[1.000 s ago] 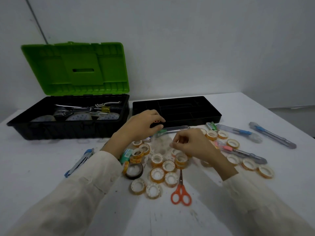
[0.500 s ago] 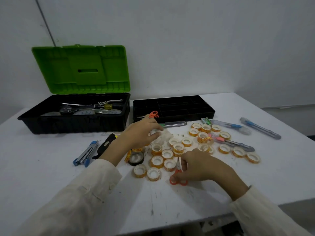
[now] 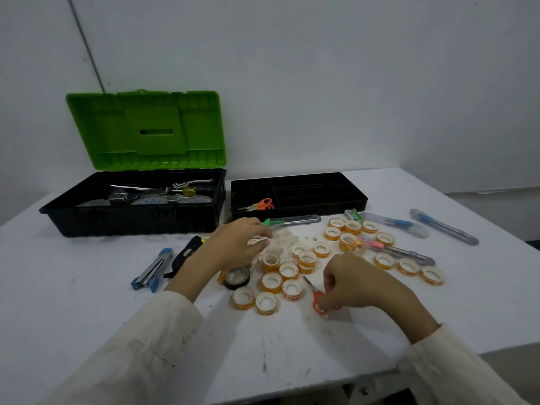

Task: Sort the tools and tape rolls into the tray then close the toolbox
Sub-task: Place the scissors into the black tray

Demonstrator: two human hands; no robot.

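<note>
The right hand [image 3: 359,285] has its fingers pinching one pair of orange scissors [image 3: 317,298] on the bench [image 3: 87,287], a second pair [image 3: 260,204] lies in the tray's [image 3: 362,197] left compartment, and the left hand [image 3: 236,244], its grip unclear, is beside roughly twenty tape rolls [image 3: 271,282].

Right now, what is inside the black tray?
One pair of orange-handled scissors lies in the front-left compartment of the black tray. The near wall hides parts of the front compartments' floors.
</note>
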